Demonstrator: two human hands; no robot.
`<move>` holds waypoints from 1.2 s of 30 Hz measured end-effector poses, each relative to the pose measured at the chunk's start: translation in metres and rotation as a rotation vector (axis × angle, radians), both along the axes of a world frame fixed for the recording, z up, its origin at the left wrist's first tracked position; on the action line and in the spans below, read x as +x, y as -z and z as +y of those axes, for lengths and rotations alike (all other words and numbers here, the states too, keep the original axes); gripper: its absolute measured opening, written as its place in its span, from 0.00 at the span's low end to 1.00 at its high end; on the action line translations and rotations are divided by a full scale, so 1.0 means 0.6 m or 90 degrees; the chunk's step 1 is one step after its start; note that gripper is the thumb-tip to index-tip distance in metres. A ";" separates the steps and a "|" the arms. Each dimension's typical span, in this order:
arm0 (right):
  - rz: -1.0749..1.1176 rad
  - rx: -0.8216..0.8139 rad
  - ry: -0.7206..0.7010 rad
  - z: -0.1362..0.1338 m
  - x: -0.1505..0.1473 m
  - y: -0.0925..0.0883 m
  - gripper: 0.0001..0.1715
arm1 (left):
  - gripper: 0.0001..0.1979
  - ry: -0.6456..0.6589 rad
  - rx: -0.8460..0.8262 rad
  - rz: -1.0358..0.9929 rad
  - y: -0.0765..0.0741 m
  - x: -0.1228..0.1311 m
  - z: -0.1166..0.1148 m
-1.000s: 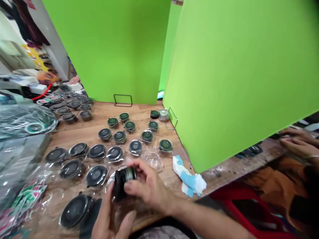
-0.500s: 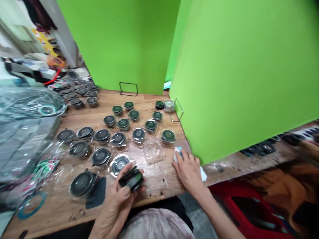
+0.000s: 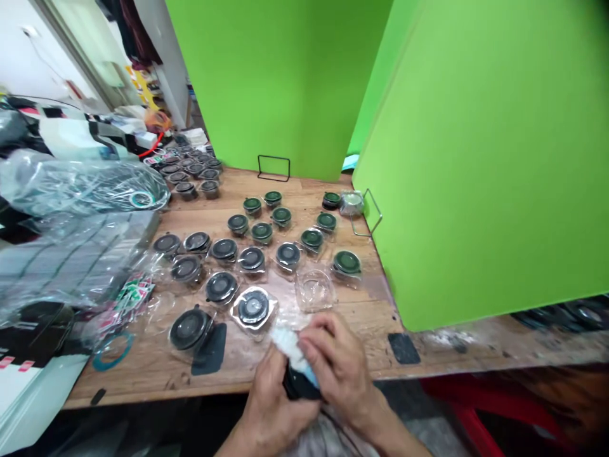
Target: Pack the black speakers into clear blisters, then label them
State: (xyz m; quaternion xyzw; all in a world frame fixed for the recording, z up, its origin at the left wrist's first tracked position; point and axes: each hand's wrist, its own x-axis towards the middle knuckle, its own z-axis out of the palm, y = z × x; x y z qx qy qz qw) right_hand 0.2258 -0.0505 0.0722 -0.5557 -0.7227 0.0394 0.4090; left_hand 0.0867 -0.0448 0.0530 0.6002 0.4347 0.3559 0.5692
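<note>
Dark piece (image 3: 301,386), looks rounded, at lower centre of frame, inside the grip of the left hand (image 3: 273,400); left fingers are narrowed around it, index side along its left edge, thumb across its lower side in the picture; much of it is hidden by hands and cloth, so exact shape can't be told; right hand (image 3: 345,365) is at its upper right, fingers bunched, pinching a white-and-blue cloth (image 3: 288,343); cloth lies against the top of the dark piece, between it and the right fingertips, one end sticking out toward upper left; whether any right finger touches the piece directly, cannot tell.

Just above the hands, a packaged dark disc (image 3: 253,306) in clear plastic; a clear tray (image 3: 314,291) right of it, near centre; more dark-lidded pieces in clear packs spread over the middle and left of the wooden table (image 3: 352,317); dark flat patch (image 3: 403,348) right of the hands; blue ring (image 3: 113,351) at lower left; green panel (image 3: 495,158) fills upper right.
</note>
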 end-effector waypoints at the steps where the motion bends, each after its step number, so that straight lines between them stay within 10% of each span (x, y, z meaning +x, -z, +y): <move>1: -0.040 0.013 0.061 0.004 0.021 0.012 0.09 | 0.21 0.026 -0.050 -0.046 -0.005 -0.002 -0.002; 5: -0.281 0.099 0.294 0.000 0.096 0.018 0.07 | 0.25 0.106 -0.448 -0.428 -0.024 0.005 0.003; 12: -0.187 0.073 -0.089 -0.032 0.025 0.011 0.25 | 0.14 -0.040 -0.734 -0.609 -0.010 0.025 0.026; 17: -0.096 0.013 0.063 0.045 0.034 0.020 0.23 | 0.22 0.120 -0.584 -0.498 0.000 0.010 0.024; 23: -0.268 -0.042 0.111 0.096 0.050 0.062 0.22 | 0.17 0.066 -0.460 -0.359 0.004 -0.043 0.009; 31: -0.296 0.097 0.070 0.098 0.061 0.146 0.26 | 0.09 -0.431 0.278 0.330 -0.017 -0.209 0.042; 33: -0.286 0.105 0.071 0.113 0.057 0.147 0.26 | 0.12 -0.452 0.379 0.485 -0.017 -0.248 0.076; 36: -0.278 0.116 0.083 0.128 0.048 0.145 0.27 | 0.14 -0.272 0.369 0.747 -0.014 -0.289 0.123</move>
